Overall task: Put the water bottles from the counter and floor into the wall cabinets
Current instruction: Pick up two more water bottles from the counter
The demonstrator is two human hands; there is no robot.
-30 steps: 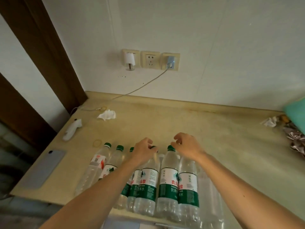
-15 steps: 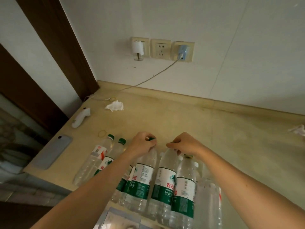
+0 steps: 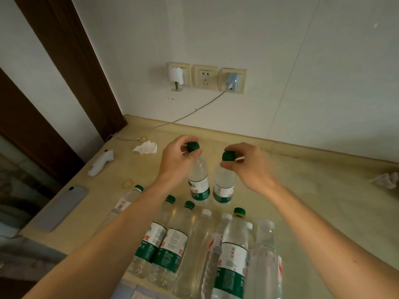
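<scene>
Each hand pinches a ribbed green cap: left hand [image 3: 176, 157] lifts one clear plastic bottle [image 3: 199, 180], right hand [image 3: 248, 161] another [image 3: 223, 184], both above the glossy beige counter [image 3: 302, 190].

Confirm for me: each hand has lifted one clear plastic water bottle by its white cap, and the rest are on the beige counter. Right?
Not quite. The caps are green, not white. The head view shows the left hand pinching the green cap of one clear plastic water bottle and the right hand pinching the green cap of another. The rest do stand on the beige counter.
</scene>
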